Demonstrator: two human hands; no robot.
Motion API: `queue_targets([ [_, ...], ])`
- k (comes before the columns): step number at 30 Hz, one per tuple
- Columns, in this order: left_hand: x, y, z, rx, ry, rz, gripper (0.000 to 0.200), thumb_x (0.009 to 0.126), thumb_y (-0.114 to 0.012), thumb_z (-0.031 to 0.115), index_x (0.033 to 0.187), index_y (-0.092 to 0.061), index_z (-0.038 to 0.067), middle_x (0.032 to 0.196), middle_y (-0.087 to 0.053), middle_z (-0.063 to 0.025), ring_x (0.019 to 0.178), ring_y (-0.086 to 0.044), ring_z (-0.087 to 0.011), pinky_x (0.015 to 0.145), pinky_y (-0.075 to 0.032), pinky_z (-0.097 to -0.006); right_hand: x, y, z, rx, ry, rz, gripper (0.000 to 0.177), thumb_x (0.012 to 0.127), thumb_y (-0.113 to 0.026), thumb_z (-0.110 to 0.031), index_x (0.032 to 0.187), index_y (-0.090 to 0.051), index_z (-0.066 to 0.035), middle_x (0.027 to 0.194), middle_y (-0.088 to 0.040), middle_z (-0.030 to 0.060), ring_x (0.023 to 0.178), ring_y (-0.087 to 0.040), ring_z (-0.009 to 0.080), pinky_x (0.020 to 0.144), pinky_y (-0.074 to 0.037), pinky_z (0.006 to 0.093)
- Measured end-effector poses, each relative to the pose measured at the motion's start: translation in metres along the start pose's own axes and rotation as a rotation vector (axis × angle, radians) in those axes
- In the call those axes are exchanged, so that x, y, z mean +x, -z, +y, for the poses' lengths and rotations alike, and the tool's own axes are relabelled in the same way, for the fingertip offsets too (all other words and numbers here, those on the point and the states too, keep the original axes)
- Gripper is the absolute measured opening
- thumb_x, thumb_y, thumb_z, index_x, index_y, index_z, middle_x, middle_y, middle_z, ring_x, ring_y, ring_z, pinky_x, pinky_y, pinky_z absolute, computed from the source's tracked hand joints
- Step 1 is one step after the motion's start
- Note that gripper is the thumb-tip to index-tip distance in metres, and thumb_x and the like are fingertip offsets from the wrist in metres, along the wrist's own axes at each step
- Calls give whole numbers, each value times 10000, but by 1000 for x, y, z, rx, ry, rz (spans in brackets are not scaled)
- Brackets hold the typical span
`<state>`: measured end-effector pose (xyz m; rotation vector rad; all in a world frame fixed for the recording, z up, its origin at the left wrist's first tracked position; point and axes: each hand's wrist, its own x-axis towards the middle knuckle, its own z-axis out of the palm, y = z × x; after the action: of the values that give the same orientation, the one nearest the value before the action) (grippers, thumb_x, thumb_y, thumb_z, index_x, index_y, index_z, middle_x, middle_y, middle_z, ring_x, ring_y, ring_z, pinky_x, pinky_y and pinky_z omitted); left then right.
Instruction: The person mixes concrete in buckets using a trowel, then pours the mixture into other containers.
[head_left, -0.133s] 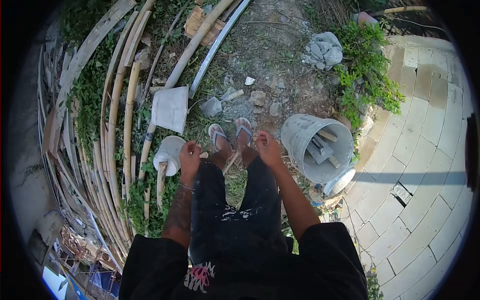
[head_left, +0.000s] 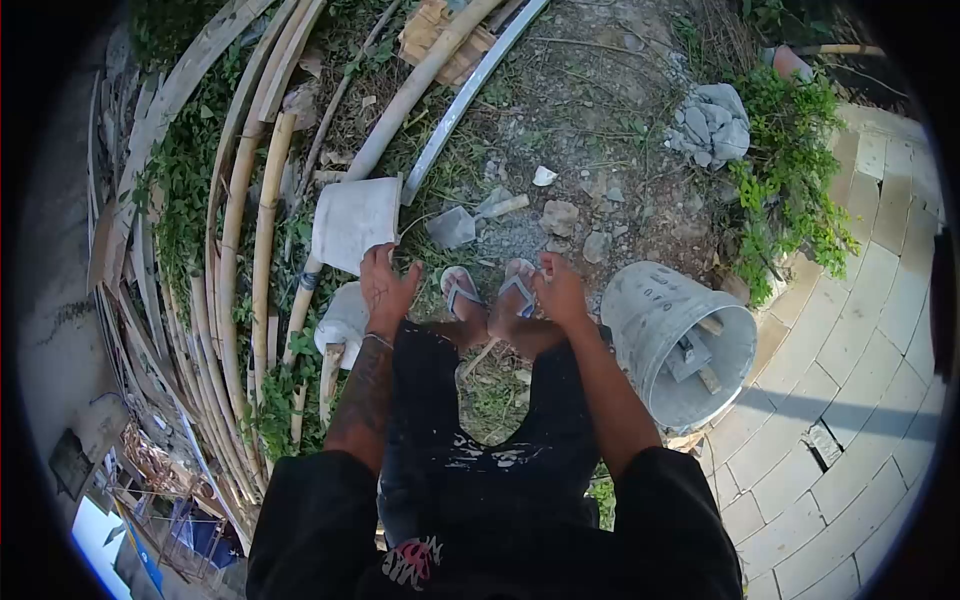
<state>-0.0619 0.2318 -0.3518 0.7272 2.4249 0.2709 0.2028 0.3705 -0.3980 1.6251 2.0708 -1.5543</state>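
Observation:
My left hand (head_left: 390, 290) hangs over my left thigh with its fingers apart and nothing in it. Just beyond its fingertips, in the picture, is an upturned whitish bucket (head_left: 355, 222). My right hand (head_left: 560, 290) is above the right knee, fingers loosely bent and apart, with no object visible in it. To its right lies a large grey bucket (head_left: 650, 305), tipped with its mouth toward me. Inside it are a grey trowel-like tool (head_left: 688, 357) and pieces of wood. Between my hands, my sandalled feet (head_left: 490, 295) stand on the ground.
Ahead lie a dustpan-shaped grey scoop (head_left: 453, 228), stones (head_left: 560, 217) and a crumpled grey sack (head_left: 712, 125). Bamboo poles (head_left: 265, 220) and a metal bar (head_left: 470, 90) run along the left. A smaller white container (head_left: 342, 318) stands near my left wrist. A block wall (head_left: 840, 290) borders the right.
My left hand has gone from curled fingers to spread ones. My right hand's fingers have loosened. My knees have moved apart, and the whole view has shifted, carrying the ground objects rightward.

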Motion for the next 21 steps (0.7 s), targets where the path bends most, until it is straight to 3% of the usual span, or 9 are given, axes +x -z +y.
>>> queue_targets([
  [3,84,-59,-18,254,-134,128,741,689,-765,267,1291,-428,-2,1394,-364,-213,1309,-327,-357,1072,-263,-472,117,-59,35,-332,132,-42,421,779,-646,-185,1157,-541,-34,1145,-568,171,1099,-531,329,903,-443,442],
  [7,125,-114,-58,400,-253,225,833,679,-751,220,1370,-340,4,1440,-322,-202,1359,-256,-370,1102,-174,-522,209,-123,75,-733,231,-194,401,783,-645,-198,1158,-565,-84,1175,-556,114,1121,-500,295,937,-388,453],
  [12,151,-147,-57,339,-199,395,640,680,-590,12,1307,-472,60,1445,-351,-154,1385,-245,-330,1122,-149,-506,300,-177,92,-1333,408,-277,295,853,-568,-202,1140,-606,-142,1167,-591,99,1133,-517,249,855,-389,437],
  [15,147,-125,-52,276,-205,366,631,669,-583,1,1291,-486,39,1431,-368,-164,1379,-261,-329,1129,-154,-491,306,-192,90,-1378,309,-387,273,829,-593,-186,1095,-620,-134,1074,-644,80,1037,-603,256,827,-430,417],
  [18,139,-86,-71,240,-152,465,619,655,-559,-34,1269,-500,17,1377,-440,-153,1335,-340,-317,1126,-180,-478,281,-162,64,-1089,440,-474,247,835,-562,-147,1069,-621,-94,930,-697,98,854,-674,273,736,-471,416],
  [19,139,-69,-80,208,-145,493,614,655,-549,-40,1265,-502,15,1361,-458,-149,1321,-360,-316,1122,-187,-480,264,-139,37,-1055,506,-504,271,801,-594,-137,1066,-603,-80,930,-695,114,869,-674,272,749,-483,402],
  [21,144,-27,-105,141,-91,650,597,669,-531,-65,1263,-491,-18,1266,-528,-197,1214,-467,-361,1068,-304,-447,236,-96,-12,-1014,587,-546,336,747,-654,-138,1061,-564,-57,923,-689,137,885,-670,283,774,-497,403],
])
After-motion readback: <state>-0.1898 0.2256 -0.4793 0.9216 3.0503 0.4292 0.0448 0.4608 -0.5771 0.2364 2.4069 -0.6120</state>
